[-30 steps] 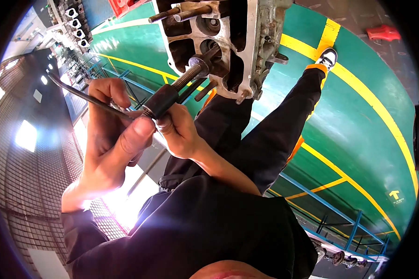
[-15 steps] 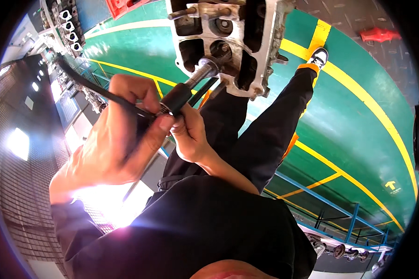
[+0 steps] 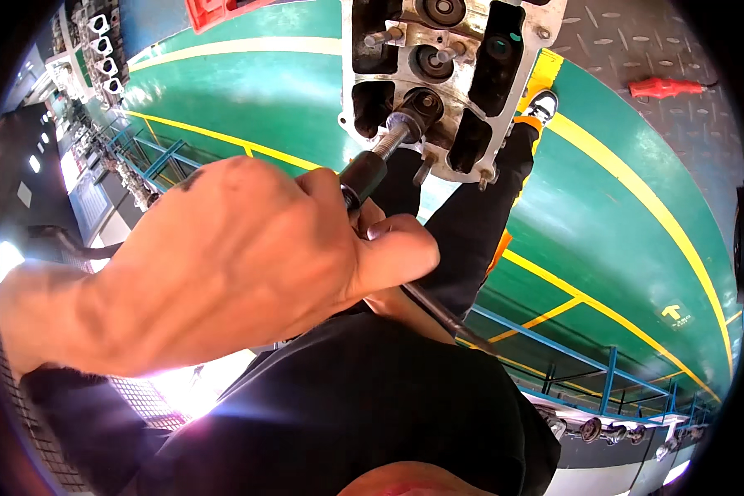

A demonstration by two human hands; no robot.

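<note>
An aluminium cylinder head (image 3: 469, 136) with dark ports and round valve wells is at the top centre. A valve spring compressor (image 3: 364, 175), with threaded spindle and black sleeve, reaches into its lowest well. My left hand (image 3: 256, 248) is closed in a fist behind the sleeve, thumb lying across the front. A dark handle bar (image 3: 442, 310) emerges below that fist, and another dark bar piece shows left of the wrist. Mostly hidden behind the left hand, my right hand (image 3: 369, 217) shows only some curled fingers by the sleeve; its forearm comes up from below.
A red-handled tool (image 3: 668, 88) lies on the tread-plate surface at upper right. A red tray (image 3: 219, 12) is at the top left. Blue railings (image 3: 610, 376) stand at lower right on the green floor (image 3: 628, 240). More engine parts (image 3: 99, 45) line the far left.
The handle bar has swung from upper left to lower right. My left hand now covers most of my right. The cylinder head appears further right in view.
</note>
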